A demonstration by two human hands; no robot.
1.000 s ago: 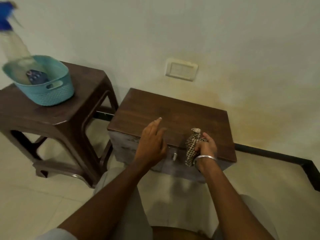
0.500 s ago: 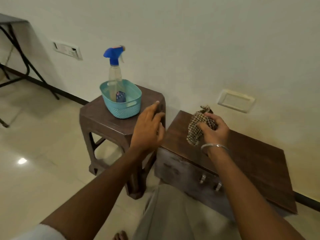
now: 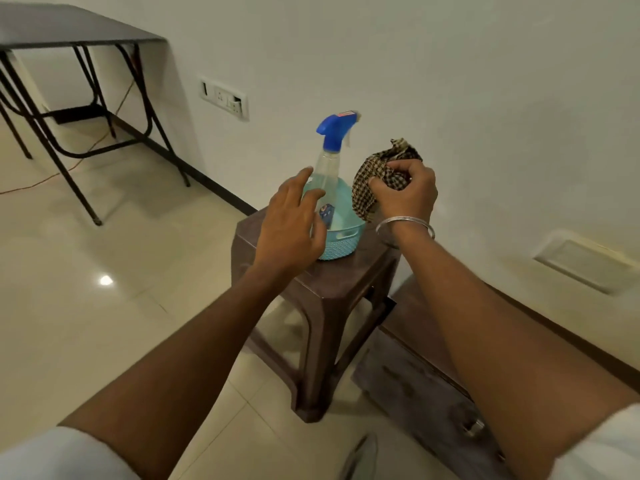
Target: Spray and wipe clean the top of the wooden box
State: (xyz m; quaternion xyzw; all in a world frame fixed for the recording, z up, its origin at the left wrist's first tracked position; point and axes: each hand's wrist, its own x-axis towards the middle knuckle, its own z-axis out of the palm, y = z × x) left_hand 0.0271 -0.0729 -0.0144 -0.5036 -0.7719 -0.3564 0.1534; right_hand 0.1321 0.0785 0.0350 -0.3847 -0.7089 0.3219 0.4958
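A clear spray bottle (image 3: pixel 329 157) with a blue trigger head stands upright in a teal basket (image 3: pixel 343 242) on a dark brown stool (image 3: pixel 332 289). My left hand (image 3: pixel 289 223) hovers open just in front of the bottle and basket, fingers spread, touching nothing that I can tell. My right hand (image 3: pixel 407 192) is raised over the stool's right side, shut on a bunched checkered cloth (image 3: pixel 375 171). The wooden box (image 3: pixel 415 386) sits low at the right, mostly hidden behind my right forearm; its dark top and worn grey front show.
A white wall runs behind the stool with a switch plate (image 3: pixel 224 97) and a blank plate (image 3: pixel 585 259). A black folding table (image 3: pixel 69 32) stands at the far left, with an orange cable (image 3: pixel 52 174) on the glossy tiled floor.
The view has swung left from the box to the stool. My left hand has reached up close to the spray bottle. My right hand has lifted the cloth off the box, over the stool.
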